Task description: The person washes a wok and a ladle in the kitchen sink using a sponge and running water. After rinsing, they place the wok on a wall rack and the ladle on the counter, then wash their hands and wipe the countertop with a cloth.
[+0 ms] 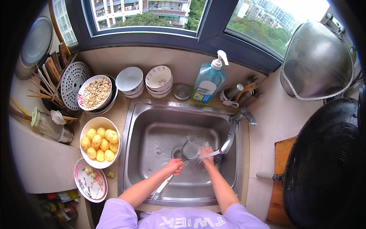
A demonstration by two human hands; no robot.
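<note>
My left hand (pixel 174 167) is closed around the long handle of a metal ladle (pixel 162 188). The ladle's round head lies low in the stainless steel sink (pixel 154 183), close to the drain (pixel 177 153). My right hand (pixel 208 157) is beside the ladle's head, in the stream from the chrome faucet (pixel 228 140). Splashing water hides its fingers, and I cannot tell whether they grip anything. A dark scouring ball (pixel 218 158) rests in the sink just right of that hand.
Left of the sink stand a bowl of peeled potatoes (pixel 97 140), a plate with garlic cloves (pixel 91 183) and a bowl of peanuts (pixel 95 93). Stacked bowls (pixel 159 81) and a blue soap bottle (pixel 208 81) line the back. A black wok (pixel 323 163) overlaps a wooden board (pixel 281 183) at right.
</note>
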